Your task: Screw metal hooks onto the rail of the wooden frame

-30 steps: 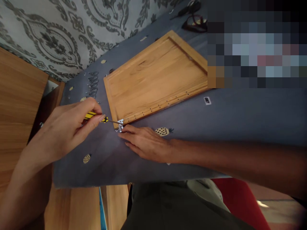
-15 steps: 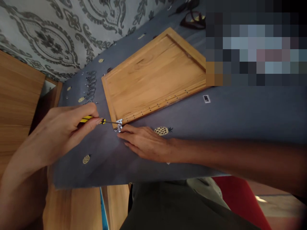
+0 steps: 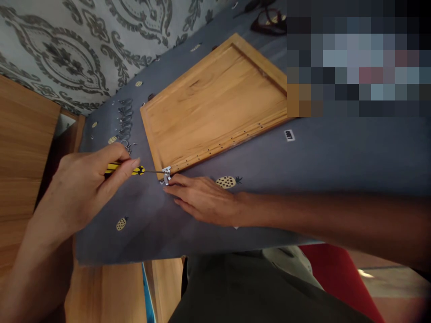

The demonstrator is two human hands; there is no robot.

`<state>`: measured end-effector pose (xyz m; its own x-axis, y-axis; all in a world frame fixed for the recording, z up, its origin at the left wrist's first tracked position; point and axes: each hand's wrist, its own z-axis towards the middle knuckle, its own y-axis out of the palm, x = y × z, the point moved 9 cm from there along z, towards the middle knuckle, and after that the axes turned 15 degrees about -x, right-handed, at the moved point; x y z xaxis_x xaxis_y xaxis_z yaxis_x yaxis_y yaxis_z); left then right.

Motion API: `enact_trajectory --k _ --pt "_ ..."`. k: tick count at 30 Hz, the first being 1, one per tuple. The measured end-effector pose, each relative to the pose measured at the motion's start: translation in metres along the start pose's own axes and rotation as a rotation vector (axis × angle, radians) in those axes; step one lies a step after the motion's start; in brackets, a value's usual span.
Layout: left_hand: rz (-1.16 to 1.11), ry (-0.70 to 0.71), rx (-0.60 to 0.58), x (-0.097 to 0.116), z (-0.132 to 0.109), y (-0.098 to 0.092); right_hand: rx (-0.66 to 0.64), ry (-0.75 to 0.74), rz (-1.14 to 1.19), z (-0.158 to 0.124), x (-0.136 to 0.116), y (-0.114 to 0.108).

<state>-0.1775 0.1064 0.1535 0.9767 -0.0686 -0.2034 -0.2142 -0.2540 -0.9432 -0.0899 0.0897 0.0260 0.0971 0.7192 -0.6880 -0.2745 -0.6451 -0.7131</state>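
My left hand (image 3: 89, 184) is closed around the yellow and black handle of a screwdriver (image 3: 138, 170). Its shaft points right, and the tip meets a small silver metal hinge (image 3: 166, 174) at the near left corner of a wooden panel (image 3: 215, 98). From the other side, my right hand (image 3: 202, 199) pinches the hinge's lower end between thumb and fingers. The panel lies flat with a raised frame, and a row of small dark holes runs along its near edge. Whether a screw sits under the tip is too small to tell.
A dark blue cloth with pineapple prints (image 3: 303, 166) covers the surface. Several small metal pieces (image 3: 125, 119) lie in a row beyond my left hand. Dark-framed glasses (image 3: 267, 22) rest at the back. A wooden cabinet (image 3: 25, 148) stands at left; patterned wall (image 3: 60, 49) behind.
My left hand has shifted slightly left and its grip on the screwdriver handle has turned a little. The right hand stays on the hinge. The whole view has moved slightly.
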Motion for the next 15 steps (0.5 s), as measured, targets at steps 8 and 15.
enact_trajectory --k 8,15 --pt "0.029 0.192 -0.028 0.005 -0.002 0.002 -0.025 0.013 -0.010 0.000 0.000 0.001" --pt "0.059 0.073 -0.025 -0.008 -0.004 0.004 -0.014 0.015 -0.008 0.000 0.001 0.002"
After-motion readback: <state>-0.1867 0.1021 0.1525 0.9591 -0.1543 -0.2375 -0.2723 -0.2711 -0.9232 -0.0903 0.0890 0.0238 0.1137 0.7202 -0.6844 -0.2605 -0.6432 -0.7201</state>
